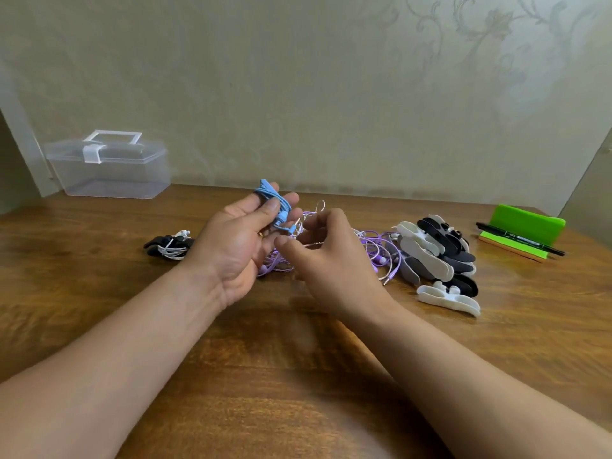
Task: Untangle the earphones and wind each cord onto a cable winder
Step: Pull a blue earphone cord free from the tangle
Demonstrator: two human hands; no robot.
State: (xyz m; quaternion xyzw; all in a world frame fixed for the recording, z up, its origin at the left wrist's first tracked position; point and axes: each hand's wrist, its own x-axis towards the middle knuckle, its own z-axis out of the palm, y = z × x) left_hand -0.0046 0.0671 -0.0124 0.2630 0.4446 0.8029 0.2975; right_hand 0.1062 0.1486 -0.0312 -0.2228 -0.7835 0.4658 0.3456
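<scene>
Right hand [331, 256] curled, grasp unclear; left hand [241, 240] grips blue earphones [275, 202]; purple tangle [376, 248] half hidden.

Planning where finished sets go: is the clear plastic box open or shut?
Shut: the clear plastic box has its lid down flat, white latch folded over the rim.
</scene>
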